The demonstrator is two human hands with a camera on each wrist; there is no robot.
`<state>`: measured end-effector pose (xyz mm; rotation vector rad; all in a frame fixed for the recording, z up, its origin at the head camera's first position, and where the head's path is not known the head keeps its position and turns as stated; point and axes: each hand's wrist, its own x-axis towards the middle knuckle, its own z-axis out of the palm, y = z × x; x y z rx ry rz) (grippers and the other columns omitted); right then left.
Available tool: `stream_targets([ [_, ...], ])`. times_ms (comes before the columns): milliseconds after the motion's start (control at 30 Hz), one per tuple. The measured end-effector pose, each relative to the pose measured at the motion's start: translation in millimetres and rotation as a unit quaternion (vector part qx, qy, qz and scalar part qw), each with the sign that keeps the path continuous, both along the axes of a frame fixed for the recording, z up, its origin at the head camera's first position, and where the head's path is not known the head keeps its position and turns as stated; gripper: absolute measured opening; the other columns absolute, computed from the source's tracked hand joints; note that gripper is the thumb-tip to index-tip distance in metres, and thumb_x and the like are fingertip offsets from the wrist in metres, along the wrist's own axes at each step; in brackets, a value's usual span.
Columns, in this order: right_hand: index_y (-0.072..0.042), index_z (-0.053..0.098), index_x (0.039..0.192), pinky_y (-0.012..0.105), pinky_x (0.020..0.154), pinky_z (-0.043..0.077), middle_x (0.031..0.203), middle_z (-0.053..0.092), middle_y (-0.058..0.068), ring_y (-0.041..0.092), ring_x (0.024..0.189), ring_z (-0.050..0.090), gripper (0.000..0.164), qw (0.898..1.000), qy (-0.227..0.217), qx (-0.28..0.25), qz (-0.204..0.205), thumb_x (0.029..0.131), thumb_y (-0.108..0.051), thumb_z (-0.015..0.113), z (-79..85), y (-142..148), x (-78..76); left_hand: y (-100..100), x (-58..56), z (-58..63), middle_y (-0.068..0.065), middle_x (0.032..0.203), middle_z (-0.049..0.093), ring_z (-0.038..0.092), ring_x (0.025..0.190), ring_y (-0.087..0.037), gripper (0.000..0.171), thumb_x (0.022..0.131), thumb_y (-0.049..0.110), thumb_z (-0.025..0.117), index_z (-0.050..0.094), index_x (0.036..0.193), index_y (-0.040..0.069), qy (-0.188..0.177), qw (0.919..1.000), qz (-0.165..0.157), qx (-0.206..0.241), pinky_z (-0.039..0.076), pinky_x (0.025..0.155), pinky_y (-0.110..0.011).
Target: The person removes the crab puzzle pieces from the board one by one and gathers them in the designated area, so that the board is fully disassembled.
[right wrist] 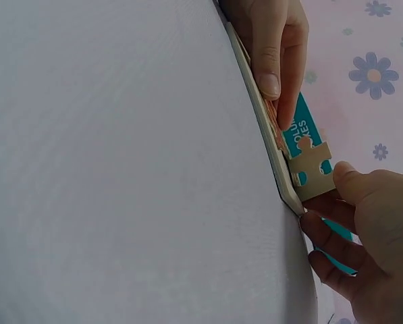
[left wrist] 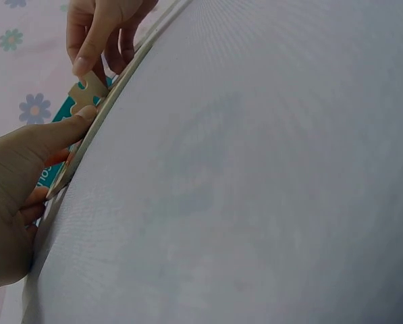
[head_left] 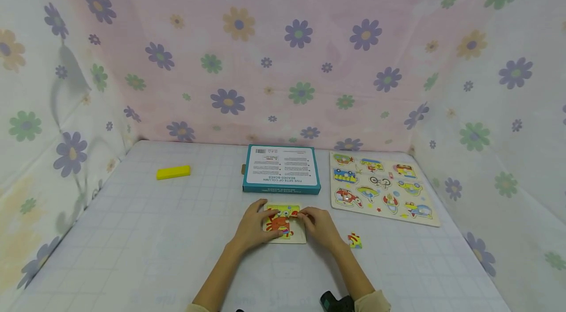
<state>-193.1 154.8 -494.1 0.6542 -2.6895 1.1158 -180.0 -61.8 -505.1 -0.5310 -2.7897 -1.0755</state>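
A small wooden jigsaw tray (head_left: 298, 239) lies on the table, a red crab picture (head_left: 278, 223) partly assembled in it on a yellow-green ground. My left hand (head_left: 254, 226) rests at its left side, with thumb and index finger spread over the picture and pressing on it. At the upper right of the tray, my right hand (head_left: 320, 226) pinches a jigsaw piece (right wrist: 312, 169) between thumb and fingers. That piece stands tilted up at the tray's edge, its plain beige back showing in both wrist views. Another jigsaw piece (head_left: 354, 241) lies loose to the right of my right hand.
Behind the tray lies a teal box (head_left: 281, 189) with a white printed panel. A wooden vehicle puzzle board (head_left: 376, 199) is at the back right. On the left lies a yellow block (head_left: 173, 172). Floral cloth walls surround the table; a black object (head_left: 336, 302) is beside my right sleeve.
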Motion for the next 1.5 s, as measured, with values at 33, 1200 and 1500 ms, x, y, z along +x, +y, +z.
stream_targets([
  [33, -0.003, 0.070, 0.089, 0.024, 0.066, 0.052, 0.080, 0.069, 0.002, 0.008, 0.069, 0.055, 0.009, 1.000, -0.002, 0.005, -0.002, 0.089, -0.009, 0.064, 0.4, -0.3, 0.0, 0.0, 0.1, 0.1, -0.018, 0.136, 0.047, 0.039, 0.127, -0.038, 0.055, 0.071, 0.042, 0.078, 0.068, 0.116, 0.012, 0.000, 1.0000, 0.000, 0.001, 0.036, 0.103, -0.055],
  [1200, -0.009, 0.065, 0.089, 0.028, 0.062, 0.052, 0.079, 0.069, 0.001, 0.012, 0.068, 0.063, 0.007, 0.992, 0.043, 0.116, -0.013, 0.091, -0.013, 0.060, 11.5, -7.8, 3.7, -0.4, -0.5, -2.4, -0.019, 0.135, 0.046, 0.039, 0.127, -0.038, 0.056, 0.071, 0.042, 0.079, 0.068, 0.115, 0.009, -0.001, 0.9999, -0.008, 0.012, 0.035, 0.105, -0.053],
  [1500, -0.005, 0.071, 0.089, 0.020, 0.058, 0.048, 0.080, 0.069, 0.001, 0.003, 0.064, 0.051, 0.011, 0.999, -0.016, 0.027, 0.025, 0.090, -0.011, 0.062, 7.7, 2.6, -1.9, -0.5, -1.3, -1.3, -0.019, 0.136, 0.046, 0.039, 0.128, -0.038, 0.057, 0.071, 0.043, 0.079, 0.068, 0.116, 0.009, -0.004, 0.9999, -0.007, 0.010, 0.035, 0.105, -0.053],
])
